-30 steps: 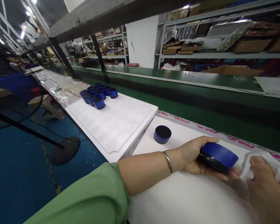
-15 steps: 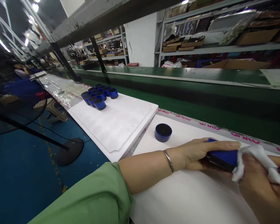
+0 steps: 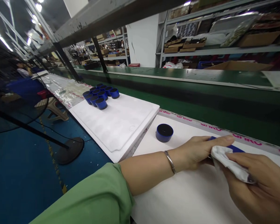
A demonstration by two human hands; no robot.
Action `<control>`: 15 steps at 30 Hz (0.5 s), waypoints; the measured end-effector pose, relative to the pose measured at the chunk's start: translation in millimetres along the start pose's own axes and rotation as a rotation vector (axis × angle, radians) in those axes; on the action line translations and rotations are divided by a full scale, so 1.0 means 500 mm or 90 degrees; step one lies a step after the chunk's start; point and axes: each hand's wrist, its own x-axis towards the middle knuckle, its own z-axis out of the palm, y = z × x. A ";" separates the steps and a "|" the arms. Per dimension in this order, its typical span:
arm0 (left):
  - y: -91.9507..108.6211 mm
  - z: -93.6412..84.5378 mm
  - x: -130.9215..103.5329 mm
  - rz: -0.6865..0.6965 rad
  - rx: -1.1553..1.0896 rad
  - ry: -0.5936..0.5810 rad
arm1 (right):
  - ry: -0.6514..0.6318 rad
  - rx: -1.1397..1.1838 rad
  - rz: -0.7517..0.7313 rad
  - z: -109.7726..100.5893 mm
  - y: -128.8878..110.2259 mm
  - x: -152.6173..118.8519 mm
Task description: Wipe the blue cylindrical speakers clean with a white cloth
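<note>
The left hand (image 3: 196,151) grasps a blue puck (image 3: 233,147) low over the white bench (image 3: 189,199), fingers laid along its top, so most of it is hidden. The right hand (image 3: 259,183) pinches a white cloth (image 3: 228,161) and presses it against the puck's near side; cloth and puck are touching. The puck lies at the left hand's fingertips and just beyond the right hand, which closes on it from the person's side. A second puck (image 3: 164,133) stands alone on the bench, left of both hands and nearer the left. Beyond it a foam tray (image 3: 121,124) carries a cluster of pucks (image 3: 100,95) at its far end.
</note>
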 end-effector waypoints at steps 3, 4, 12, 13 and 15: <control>-0.002 0.005 -0.004 0.022 0.005 0.029 | 0.015 0.018 -0.019 -0.002 -0.041 0.006; -0.002 0.005 -0.005 0.025 0.001 0.031 | 0.024 0.019 0.027 -0.003 -0.044 0.006; 0.001 -0.001 -0.003 0.047 -0.010 0.041 | 0.035 0.060 0.230 0.000 -0.020 -0.006; 0.000 -0.002 -0.003 0.049 -0.008 0.043 | 0.036 0.059 0.224 0.000 -0.022 -0.005; -0.002 -0.003 -0.003 0.055 -0.010 0.051 | 0.034 0.060 0.213 -0.001 -0.027 0.000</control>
